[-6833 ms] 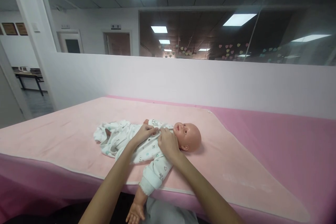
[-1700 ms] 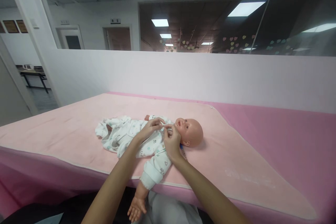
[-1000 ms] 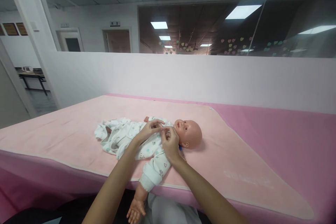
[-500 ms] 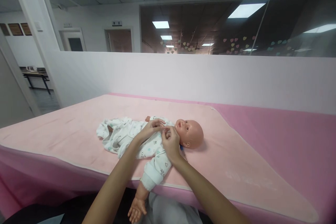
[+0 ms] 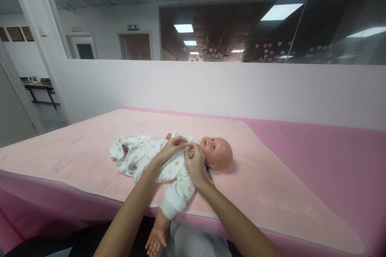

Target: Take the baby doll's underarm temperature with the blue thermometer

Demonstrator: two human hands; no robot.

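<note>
A bald baby doll lies on its back, its head to the right. It wears a white printed baby outfit with long sleeves. My left hand rests over the doll's chest, fingers bent and closed at the outfit near the neck. Just right of it, my right hand pinches the outfit below the doll's chin. The fingertips of both hands nearly meet; the exact bit of cloth between them is hidden. One doll arm hangs over the table's near edge, its hand bare. Something blue shows beside the doll's neck.
A pale pink pad lies under the doll on a darker pink covered surface. Behind it stands a low white wall with glass above. At the far left, a small table shows through an opening.
The view has shifted very slightly. Both hands stay at the doll's neckline, with only small finger movement.
</note>
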